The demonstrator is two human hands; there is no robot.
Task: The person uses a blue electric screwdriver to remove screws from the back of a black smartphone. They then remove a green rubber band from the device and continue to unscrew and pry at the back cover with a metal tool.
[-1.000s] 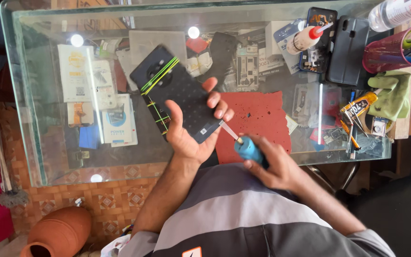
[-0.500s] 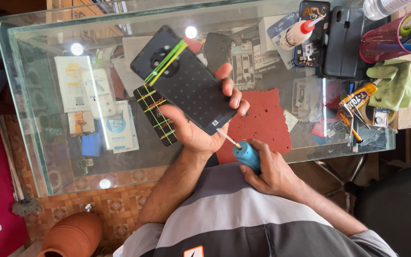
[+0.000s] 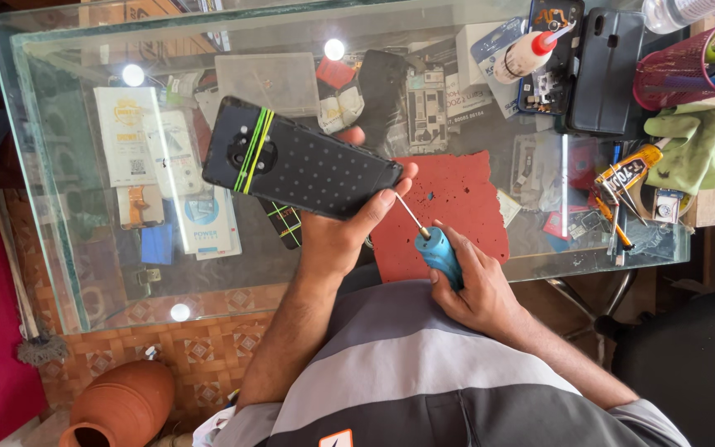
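Lower left of frame: a terracotta clay pot (image 3: 122, 403) is sitting on the patterned tile floor, beneath the glass-topped bench (image 3: 59, 248).

Upper left to centre: the left hand (image 3: 337, 236) is holding a black dotted phone in a case banded with green and yellow rubber bands (image 3: 298, 167), raised above the bench, camera end pointing to the frame's left. Fingers are wrapping around the phone's right end, with the thumb on its lower edge.

Centre: a red perforated rubber mat (image 3: 453, 199) is lying on the glass just right of the phone.

Centre, lower: the right hand (image 3: 477, 285) is closing around the blue handle of a thin-shafted screwdriver (image 3: 439, 255). The metal tip is pointing up-left, meeting the phone's lower right corner near the left thumb.

Upper right: a white glue bottle with a red nozzle (image 3: 527, 54) is lying near a dark flip phone cover (image 3: 604, 70).

Far right: a pink mesh basket (image 3: 676, 70) is standing above a folded green cloth (image 3: 688, 145).
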